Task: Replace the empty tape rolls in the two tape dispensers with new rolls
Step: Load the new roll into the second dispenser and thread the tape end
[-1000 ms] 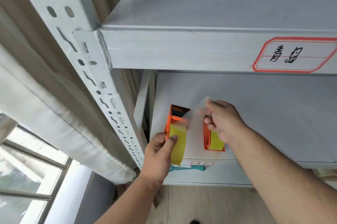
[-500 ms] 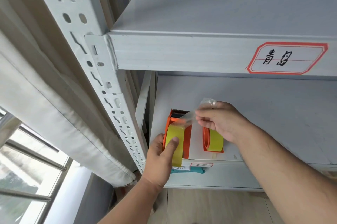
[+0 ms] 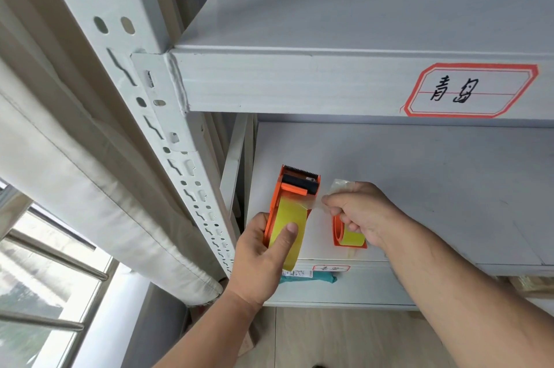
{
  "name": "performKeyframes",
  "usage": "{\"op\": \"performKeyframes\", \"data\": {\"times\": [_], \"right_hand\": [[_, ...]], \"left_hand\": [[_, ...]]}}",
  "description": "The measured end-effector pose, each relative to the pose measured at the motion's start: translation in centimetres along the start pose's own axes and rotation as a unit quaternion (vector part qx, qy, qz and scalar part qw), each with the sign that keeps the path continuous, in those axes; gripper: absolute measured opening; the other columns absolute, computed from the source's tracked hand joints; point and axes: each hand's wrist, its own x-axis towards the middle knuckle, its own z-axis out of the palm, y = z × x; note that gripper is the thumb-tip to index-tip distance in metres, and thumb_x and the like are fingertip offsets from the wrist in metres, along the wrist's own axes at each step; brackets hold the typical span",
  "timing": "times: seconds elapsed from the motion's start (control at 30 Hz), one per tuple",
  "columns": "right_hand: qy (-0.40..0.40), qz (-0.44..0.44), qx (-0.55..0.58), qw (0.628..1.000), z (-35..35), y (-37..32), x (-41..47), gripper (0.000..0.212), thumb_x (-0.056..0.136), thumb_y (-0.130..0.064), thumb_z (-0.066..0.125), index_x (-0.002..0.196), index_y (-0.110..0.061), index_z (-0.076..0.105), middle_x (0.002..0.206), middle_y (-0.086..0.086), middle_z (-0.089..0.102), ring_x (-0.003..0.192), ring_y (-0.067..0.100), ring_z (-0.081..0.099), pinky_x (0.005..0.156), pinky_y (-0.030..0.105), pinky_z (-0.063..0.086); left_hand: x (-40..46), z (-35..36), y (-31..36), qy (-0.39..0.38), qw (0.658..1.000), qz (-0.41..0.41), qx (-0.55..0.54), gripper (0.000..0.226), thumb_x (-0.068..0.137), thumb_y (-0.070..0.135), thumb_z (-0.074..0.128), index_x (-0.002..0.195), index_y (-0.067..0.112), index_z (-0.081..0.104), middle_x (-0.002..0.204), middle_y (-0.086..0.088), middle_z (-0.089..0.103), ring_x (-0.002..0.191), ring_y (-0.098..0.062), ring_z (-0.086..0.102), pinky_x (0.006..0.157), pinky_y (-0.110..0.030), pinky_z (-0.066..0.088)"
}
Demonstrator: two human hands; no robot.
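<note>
While the dispenser [image 3: 295, 205] is gripped by the left hand [image 3: 263, 250], thumb pressed on its roll [image 3: 289, 235], the tape end [image 3: 314, 205] is pinched by the right hand [image 3: 359, 211] beside it. Threading is judged underway; next, tape must be drawn over the blade.

An orange plastic tape dispenser [image 3: 296, 188] with a yellow tape roll [image 3: 292, 235] is gripped by the left hand [image 3: 263, 259]; a clear tape strip [image 3: 314, 205] is pinched by the right hand [image 3: 362, 211] above the grey metal shelf [image 3: 419, 188].

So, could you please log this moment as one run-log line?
left hand: grips orange dispenser | right hand: pinches clear tape end | second dispenser: on shelf
</note>
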Motion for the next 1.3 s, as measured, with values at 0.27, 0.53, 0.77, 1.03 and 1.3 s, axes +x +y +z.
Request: {"op": "performKeyframes", "data": {"times": [0.27,0.53,0.77,1.03,1.3], "right_hand": [[0.063,-0.14,-0.065,0.986,-0.5,-1.9,0.1,0.005,0.083,-0.012,0.076,0.08,-0.015,0.073,0.077,0.006,0.073,0.078,0.024,0.069,0.073,0.033,0.052],[0.006,-0.15,-0.132,0.98,-0.9,-4.2,0.8,0.006,0.09,-0.02,0.077,0.09,-0.013,0.077,0.079,0.003,0.07,0.08,0.021,0.067,0.08,0.041,0.058],[-0.047,-0.107,-0.216,0.969,-2.5,-5.1,0.9,0.012,0.1,-0.016,0.063,0.099,-0.013,0.075,0.088,0.007,0.071,0.084,0.02,0.067,0.071,0.033,0.057],[-0.105,-0.006,0.067,0.992,-2.0,-5.3,0.7,0.007,0.099,-0.014,0.065,0.1,-0.01,0.07,0.071,0.007,0.078,0.065,0.015,0.074,0.055,0.024,0.054],[-0.177,0.021,0.082,0.981,-3.5,-6.7,1.1,0.004,0.095,-0.015,0.072,0.098,-0.012,0.075,0.075,0.005,0.079,0.065,0.01,0.071,0.051,0.017,0.054]], "left_hand": [[-0.2,-0.4,0.3,-0.038,0.999,0.017,0.013,0.037,0.087,0.034,0.069,0.108,0.006,0.06,0.088,0.009,0.08,0.084,-0.013,0.08,0.069,-0.023,0.062],[0.1,-0.7,-0.1,-0.017,1.0,0.008,0.009,0.037,0.091,0.038,0.077,0.105,0.008,0.062,0.097,-0.009,0.081,0.09,-0.029,0.08,0.078,-0.044,0.067],[-0.3,-0.7,-1.1,0.041,0.999,0.018,0.004,0.057,0.072,0.055,0.08,0.099,0.007,0.065,0.095,-0.018,0.078,0.089,-0.042,0.076,0.08,-0.06,0.063],[-0.7,-0.8,-1.2,0.0,1.0,0.026,0.006,0.035,0.076,0.051,0.081,0.093,0.023,0.068,0.096,-0.023,0.075,0.09,-0.048,0.073,0.079,-0.066,0.06],[-1.1,-1.3,-0.5,0.005,0.999,0.036,-0.005,0.051,0.076,0.052,0.077,0.092,0.006,0.063,0.089,-0.025,0.074,0.086,-0.049,0.073,0.075,-0.062,0.06]]}}
